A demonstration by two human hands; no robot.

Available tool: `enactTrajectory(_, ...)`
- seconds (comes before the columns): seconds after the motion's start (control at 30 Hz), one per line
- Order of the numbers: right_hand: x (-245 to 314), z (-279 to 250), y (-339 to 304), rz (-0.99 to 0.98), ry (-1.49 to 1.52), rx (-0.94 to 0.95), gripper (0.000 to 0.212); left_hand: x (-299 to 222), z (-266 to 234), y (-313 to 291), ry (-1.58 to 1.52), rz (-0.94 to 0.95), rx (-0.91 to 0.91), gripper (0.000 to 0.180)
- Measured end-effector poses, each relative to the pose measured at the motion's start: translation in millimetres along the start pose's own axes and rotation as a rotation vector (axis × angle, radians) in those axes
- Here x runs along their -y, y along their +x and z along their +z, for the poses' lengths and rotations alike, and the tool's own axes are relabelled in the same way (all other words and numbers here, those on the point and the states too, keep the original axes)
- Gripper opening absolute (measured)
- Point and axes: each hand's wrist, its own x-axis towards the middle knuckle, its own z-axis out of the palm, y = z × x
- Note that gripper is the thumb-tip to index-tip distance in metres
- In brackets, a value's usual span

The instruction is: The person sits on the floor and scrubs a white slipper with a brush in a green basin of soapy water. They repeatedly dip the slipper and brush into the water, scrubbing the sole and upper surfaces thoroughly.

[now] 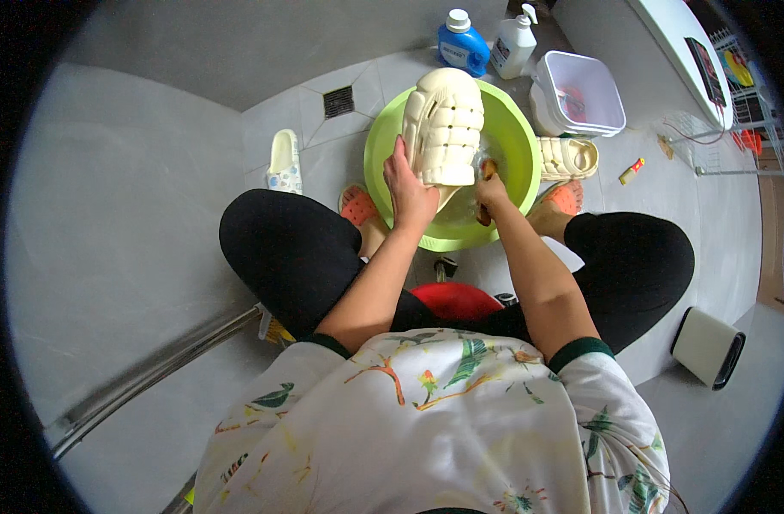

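Observation:
A cream clog (450, 120) with small holes across its upper is held up over a light green basin (376, 154). My left hand (409, 187) grips it along its left side, near the heel end. Inside the basin, to the right of the clog, my right hand (492, 190) is closed round a brown wooden-looking brush (484, 214). Its bristles cannot be made out. Water with some suds shows at the bottom of the basin.
Behind the basin stand a blue bottle (463, 44), a white pump bottle (513, 44) and a whitish plastic tub (584, 94). Another cream clog (567, 158) lies right of the basin. A white slipper (285, 161) and floor drain (339, 102) are to the left.

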Motion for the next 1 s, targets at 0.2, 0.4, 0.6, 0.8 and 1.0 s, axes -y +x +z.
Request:
enactTrajectory(0.2,17.4,34.7,-11.2,-0.102,-0.797,0.176,0.082,-1.1,-9.8,1.4,0.068,-0.041,-0.009,0.097)
enactTrajectory(0.4,13.7,35.0,20.0,-0.183,-0.755,-0.041,0.076,7.3,0.0,6.7,0.213,-0.29,0.054,0.099)
enactTrajectory(0.6,-1.9,38.8,40.9,-0.368,-0.84,0.013,0.072,7.4,4.0,10.9,0.386,-0.368,0.123,0.099)
enactTrajectory(0.8,21.4,42.7,27.0,-0.27,-0.613,0.061,0.061,8.7,2.9,12.0,0.426,-0.357,0.101,0.098)
enactTrajectory(1.0,57.0,-0.8,-55.0,-0.417,0.036,-0.302,0.047,5.4,5.2,18.5,0.408,-0.407,0.108,0.092)
